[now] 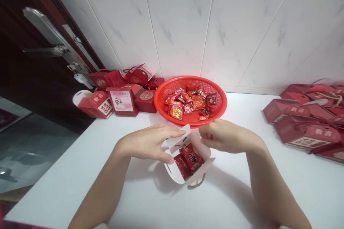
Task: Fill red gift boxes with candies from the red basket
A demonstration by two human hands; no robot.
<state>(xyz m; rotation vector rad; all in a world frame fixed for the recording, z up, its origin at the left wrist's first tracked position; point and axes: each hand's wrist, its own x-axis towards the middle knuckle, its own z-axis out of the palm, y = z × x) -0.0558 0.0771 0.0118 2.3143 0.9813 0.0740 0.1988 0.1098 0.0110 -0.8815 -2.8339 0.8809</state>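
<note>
Steadying the open box (175,174) just six o'clock of the red basket (224,104) with the left hand (150,141) half open, seemingly keeping flaps apart, while curling the right hand (225,136) closed at the box's one o'clock, possibly around something hidden.

White tiles with faint grey marks are covering the wall (182,28). A dark door (16,68) with a metal handle (45,50) is standing at the left, keys (80,78) are hanging from its lock, and soft light is falling on the white table (120,200).
</note>
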